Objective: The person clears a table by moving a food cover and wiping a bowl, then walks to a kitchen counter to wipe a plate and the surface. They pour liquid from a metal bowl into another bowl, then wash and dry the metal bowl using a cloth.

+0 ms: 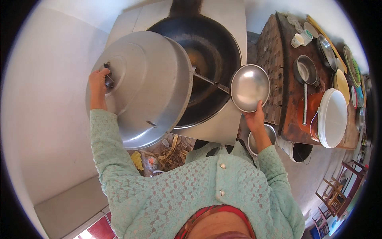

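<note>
Two grips (98, 83) (255, 120): one lid (145, 81), one bowl (250, 87)

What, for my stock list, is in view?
Stove: 1, pale, ahead
Wok: 1, black, in stove
Lid: 1, silver, over wok's left
Utensil: 1, silver, across wok
Bowl: 1, silver, right of wok
Basin: 1, silver, below bowl
Table: 1, brown, right
Cups: 2, white, on table
Saucepan: 1, grey, on table
Bucket: 1, white-topped, on table
Pot: 1, dark inside, below table
Kindling: uncounted, brown, floor
Chairs: uncounted, brown, lower right
Dishes: several, mixed, far right
Cardigan: 1, mint, worn
Left hand: 1, bare, on lid
Right hand: 1, bare, at bowl
</note>
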`<state>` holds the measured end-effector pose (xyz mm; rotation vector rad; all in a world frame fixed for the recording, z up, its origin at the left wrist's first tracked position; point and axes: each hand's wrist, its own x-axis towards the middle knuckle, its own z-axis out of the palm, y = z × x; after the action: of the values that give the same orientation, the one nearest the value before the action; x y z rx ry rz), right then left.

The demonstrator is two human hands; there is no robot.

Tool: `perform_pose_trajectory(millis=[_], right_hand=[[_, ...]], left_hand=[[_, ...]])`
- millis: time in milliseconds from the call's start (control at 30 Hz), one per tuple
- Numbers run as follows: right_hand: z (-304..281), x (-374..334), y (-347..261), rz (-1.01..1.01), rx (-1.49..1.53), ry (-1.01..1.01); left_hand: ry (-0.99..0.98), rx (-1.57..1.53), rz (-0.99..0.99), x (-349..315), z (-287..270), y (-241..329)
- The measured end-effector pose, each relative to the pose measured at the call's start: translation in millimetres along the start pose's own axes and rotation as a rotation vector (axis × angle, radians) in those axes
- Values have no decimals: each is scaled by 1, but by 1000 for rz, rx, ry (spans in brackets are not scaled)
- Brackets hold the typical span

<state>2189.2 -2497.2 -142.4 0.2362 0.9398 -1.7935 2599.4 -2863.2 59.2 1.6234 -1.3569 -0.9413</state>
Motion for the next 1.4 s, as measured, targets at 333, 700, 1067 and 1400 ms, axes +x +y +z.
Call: perform_pose_trajectory(millis=[333, 700, 1067, 1400], right_hand=[[8, 18, 20, 12, 179, 15], [-23, -18, -2, -79, 82, 112], [-39, -48, -8, -176, 75, 76], [-39, -56, -12, -145, 74, 96]], left_hand=[[-39, 48, 5, -12, 80, -6], [-200, 110, 33, -16, 146, -7], [-116, 229, 113, 10, 174, -43], [-228, 129, 27, 6, 180, -30]])
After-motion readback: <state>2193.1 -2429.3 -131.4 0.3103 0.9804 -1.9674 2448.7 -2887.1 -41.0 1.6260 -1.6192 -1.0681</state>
